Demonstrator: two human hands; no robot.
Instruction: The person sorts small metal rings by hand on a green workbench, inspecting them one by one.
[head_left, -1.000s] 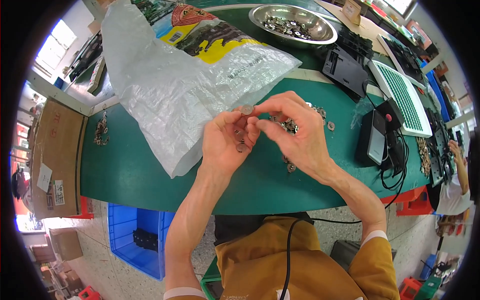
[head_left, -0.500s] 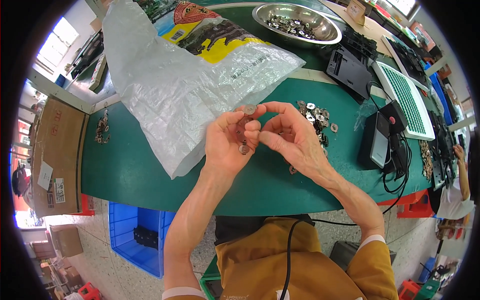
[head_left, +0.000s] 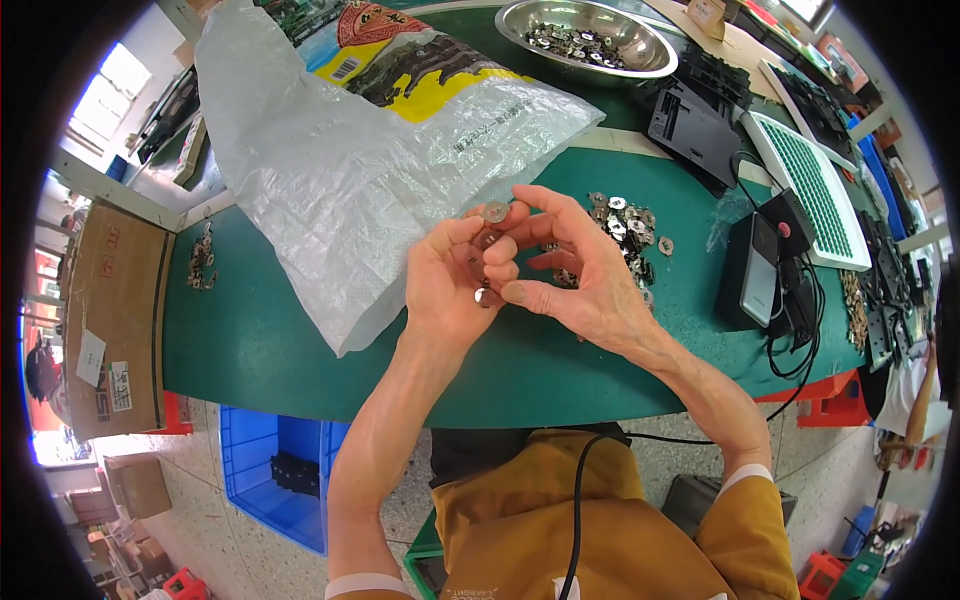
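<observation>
Several small round metal discs are in my left hand (head_left: 445, 280), whose fingers are curled round them. One disc (head_left: 495, 212) stands out at its fingertips, and another shiny disc (head_left: 485, 297) shows at the lower edge of the palm. My right hand (head_left: 600, 280) is beside it, thumb and fingers apart; its index fingertip is close to the upper disc, and whether they touch I cannot tell. Its thumb tip is by the left hand's curled fingers. Just beyond my right hand a loose pile of similar metal discs (head_left: 630, 228) lies on the green table (head_left: 270, 340).
A white woven plastic bag (head_left: 330, 180) covers the table's left middle. Behind stands a steel bowl (head_left: 655, 58) holding more discs. A small heap of metal parts (head_left: 202, 262) lies far left, near a cardboard box (head_left: 125, 300). Black devices with cables (head_left: 750, 280) sit right.
My right thumb has drawn away from the left hand's fingers and the right fingers have spread apart. The left hand keeps its discs, in nearly the same place.
</observation>
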